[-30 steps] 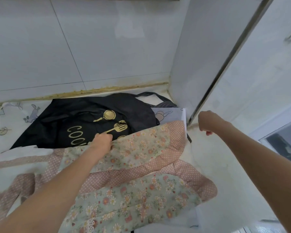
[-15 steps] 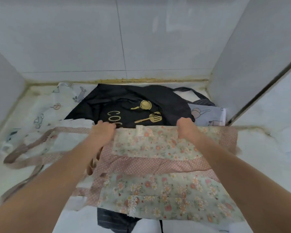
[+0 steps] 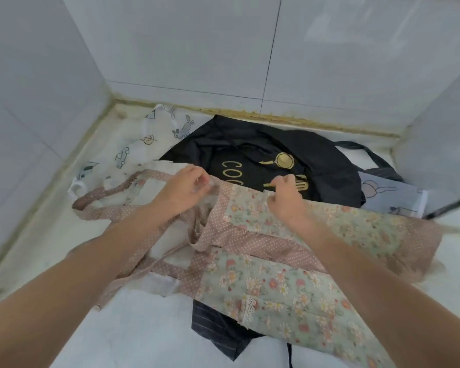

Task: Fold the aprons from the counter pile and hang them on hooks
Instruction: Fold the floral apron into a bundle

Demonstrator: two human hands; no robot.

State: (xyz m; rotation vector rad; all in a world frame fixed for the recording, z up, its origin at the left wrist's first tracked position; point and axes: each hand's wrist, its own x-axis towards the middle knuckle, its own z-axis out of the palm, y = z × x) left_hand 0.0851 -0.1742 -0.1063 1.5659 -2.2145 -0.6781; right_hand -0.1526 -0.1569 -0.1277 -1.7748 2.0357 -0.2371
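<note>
- So there's a pile of aprons on a pale counter [image 3: 64, 235] tucked into a white-tiled corner, and the floral apron [image 3: 290, 261] with the pink dotted trim sits on top, spread across the middle and lower right of the frame.
- Left hand [image 3: 182, 188], centre-left, has its fingers curled round the top edge of the floral apron, right where the pink dotted strap [image 3: 112, 191] loops off to the left.
- Right hand [image 3: 286, 197], just right of centre, is also bunched up and pinching that same top edge, knuckles up.
- The two hands are near each other but not touching.
- Behind them, upper middle, a black apron [image 3: 250, 150] lies flat with gold pan-and-spatula print and "COO" lettering peeking out.
- A white apron with little bunny drawings [image 3: 170, 128] sticks out at upper left, touching the wall edge.
- A light blue printed cloth [image 3: 393, 192] shows at the right.
- A dark pinstriped cloth [image 3: 218, 330] pokes out from under the floral one at bottom centre.
</note>
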